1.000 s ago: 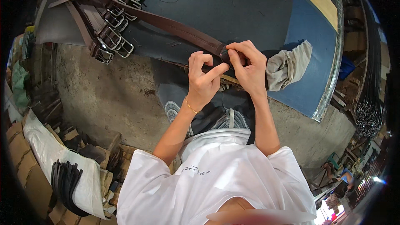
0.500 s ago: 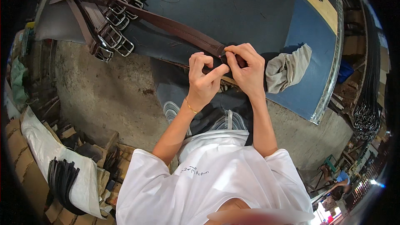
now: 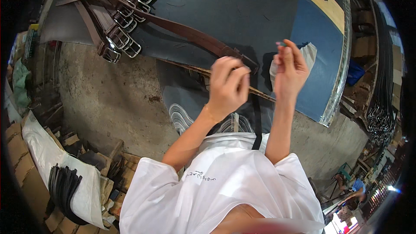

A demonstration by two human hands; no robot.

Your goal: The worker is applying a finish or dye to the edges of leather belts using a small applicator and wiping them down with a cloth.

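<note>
A brown leather belt (image 3: 195, 34) lies across the dark work surface (image 3: 225, 4), its near end just beyond my left hand (image 3: 229, 84). That hand is blurred, fingers curled; their contents are hidden. My right hand (image 3: 290, 67) is raised over a crumpled pale cloth (image 3: 308, 54), fingertips closed on a small pink thing (image 3: 278, 43), too small to identify. Up and left, several brown belts with metal buckles (image 3: 121, 41) lie piled.
A blue board (image 3: 316, 78) forms the table's right part. Hanging dark straps (image 3: 379, 99) line the right side. At lower left, black strips (image 3: 65, 190) lie on white sheeting over cardboard (image 3: 19, 156). A person in blue (image 3: 357, 186) is far off at lower right.
Both hands have left their close position at the belt end: my right hand moved right and up with the small pink thing, my left shifted rightward, fingers curling. The belt's end shifted right.
</note>
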